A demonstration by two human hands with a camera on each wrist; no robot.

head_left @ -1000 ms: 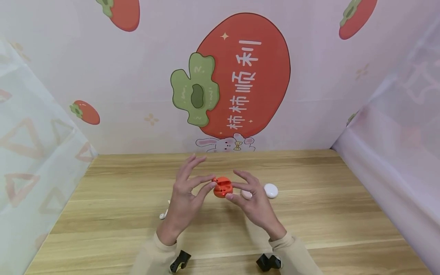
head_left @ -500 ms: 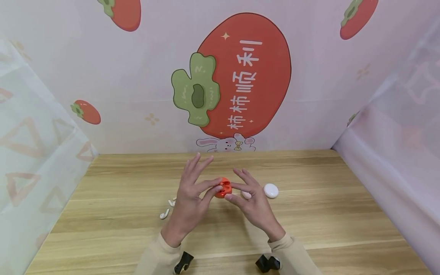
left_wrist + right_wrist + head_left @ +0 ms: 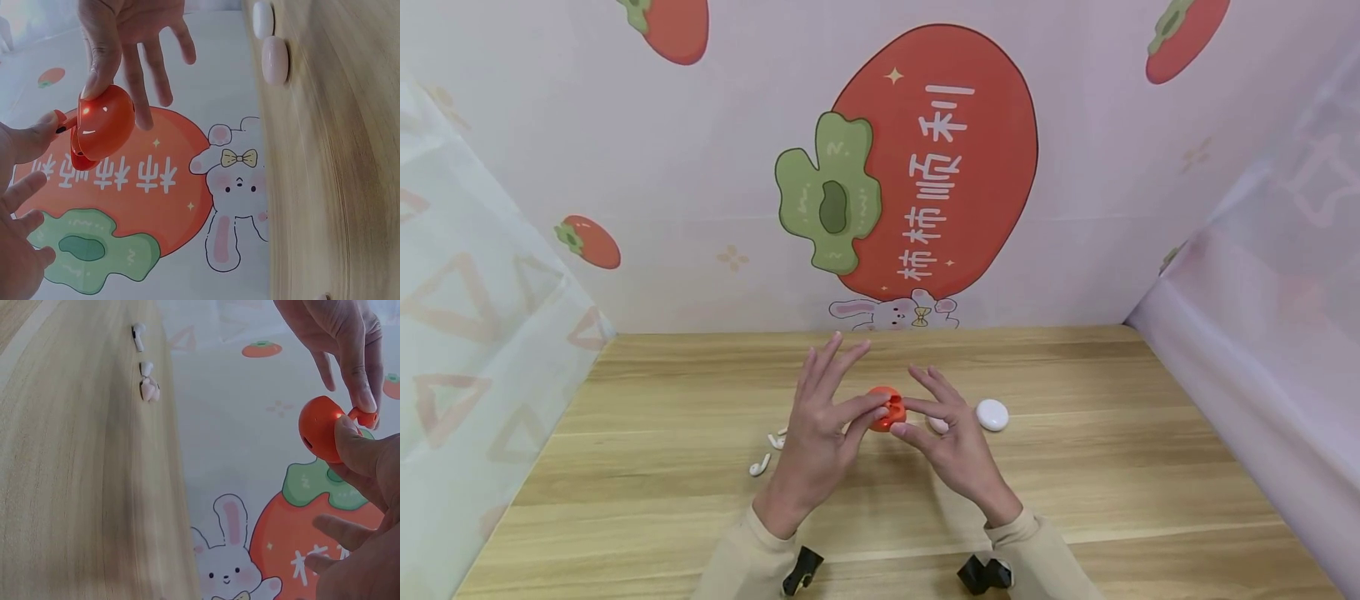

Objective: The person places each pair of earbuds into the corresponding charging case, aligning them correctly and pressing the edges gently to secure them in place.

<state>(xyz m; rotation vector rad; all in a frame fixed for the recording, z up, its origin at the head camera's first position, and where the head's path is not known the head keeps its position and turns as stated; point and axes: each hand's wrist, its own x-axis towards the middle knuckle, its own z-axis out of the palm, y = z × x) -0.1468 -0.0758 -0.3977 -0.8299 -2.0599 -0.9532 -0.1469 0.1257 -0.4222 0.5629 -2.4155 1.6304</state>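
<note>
My right hand [image 3: 953, 437] holds an orange, rounded earbud case [image 3: 112, 125] above the table, gripping it between thumb and fingers. Its lid stands open. My left hand [image 3: 820, 429] pinches an orange earbud [image 3: 366, 417] between thumb and index finger, and its other fingers are spread. In the left wrist view the earbud lies right at the case's opening, with its stem towards the inside. Whether the stem sits in a slot cannot be made out. In the head view, the left fingertips cover the earbud and part of the case.
Two white earbuds [image 3: 137, 339] and small pink earbuds [image 3: 150, 390] lie on the wooden table [image 3: 647, 500] by my left forearm. A white case [image 3: 992, 415] and a pink case [image 3: 275, 60] sit behind my right hand. A printed cloth wall [image 3: 730, 167] stands at the back.
My left hand has moved right with the orange earbud, from the case's left edge to over its opening. White earbuds beside the left wrist show more now. My right hand stays almost still.
</note>
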